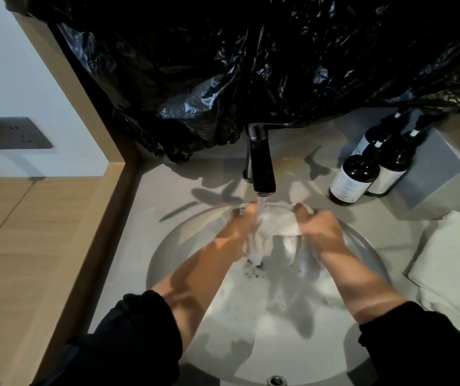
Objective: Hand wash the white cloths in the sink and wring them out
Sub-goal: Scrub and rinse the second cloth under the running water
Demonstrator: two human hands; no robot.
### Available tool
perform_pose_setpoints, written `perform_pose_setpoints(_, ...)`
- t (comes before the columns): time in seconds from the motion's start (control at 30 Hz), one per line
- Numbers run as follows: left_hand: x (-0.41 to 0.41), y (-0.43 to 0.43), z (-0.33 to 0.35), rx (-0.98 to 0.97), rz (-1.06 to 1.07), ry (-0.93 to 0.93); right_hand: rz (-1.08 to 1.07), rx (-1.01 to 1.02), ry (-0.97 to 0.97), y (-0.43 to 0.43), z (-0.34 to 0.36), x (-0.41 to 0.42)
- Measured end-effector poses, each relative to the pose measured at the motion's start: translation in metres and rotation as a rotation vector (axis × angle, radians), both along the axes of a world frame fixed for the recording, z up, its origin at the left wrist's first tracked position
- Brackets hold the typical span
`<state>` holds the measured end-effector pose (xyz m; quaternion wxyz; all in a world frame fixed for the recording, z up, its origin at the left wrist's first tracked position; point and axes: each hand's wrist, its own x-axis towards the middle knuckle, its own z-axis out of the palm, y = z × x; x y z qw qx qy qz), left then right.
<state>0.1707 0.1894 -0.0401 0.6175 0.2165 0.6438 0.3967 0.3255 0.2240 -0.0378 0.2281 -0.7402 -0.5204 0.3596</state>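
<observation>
Cloth in hand: one white cloth [277, 225] is held bunched beneath the running stream, over the far half of the sink [167, 246]. It is judged to be held there so that water runs through the fabric while it is rubbed.

Left hand [237, 228]: the fingers are closed around the left end of the cloth, right under the water. The grip is partly blurred by the stream.

Right hand [320, 228]: the fingers are curled shut on the right end of the cloth, thumb on top. The fabric is kept stretched between the two hands, probably for scrubbing.

Faucet [262, 168]: one dark faucet is seen, turned on, its spout set over the back of the basin.

Basin water: suds are seen on the basin floor, so washing is judged to be under way and wringing not yet begun.

Waiting cloths: a folded white stack [457, 263] is laid on the counter to the right of the sink, well apart from the hands. The number of cloths in it cannot be told.

Bottles [354, 179]: three dark pump bottles with pale labels are grouped behind the sink at right, within reach.

Black plastic sheet [251, 65]: one sheet is hung over the wall above the faucet.
</observation>
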Motion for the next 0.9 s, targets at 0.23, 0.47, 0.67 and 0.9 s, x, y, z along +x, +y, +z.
perform_pose_setpoints(0.23, 0.013, -0.003, 0.000, 0.184, 0.069, -0.098, 0.169, -0.012, -0.080, -0.014, 0.000, -0.022)
perform_pose_setpoints(0.47, 0.000, 0.006, 0.005, 0.100, 0.193, 0.051, 0.103, 0.040, 0.271, -0.014, 0.013, -0.019)
perform_pose_setpoints(0.67, 0.006, -0.001, 0.005, -0.017, -0.061, -0.061, 0.105, 0.084, 0.222, -0.021, 0.011, -0.031)
perform_pose_setpoints(0.9, -0.015, -0.012, -0.011, 0.217, -0.139, -0.076, 0.074, 0.047, 0.265, -0.009, 0.001, -0.041)
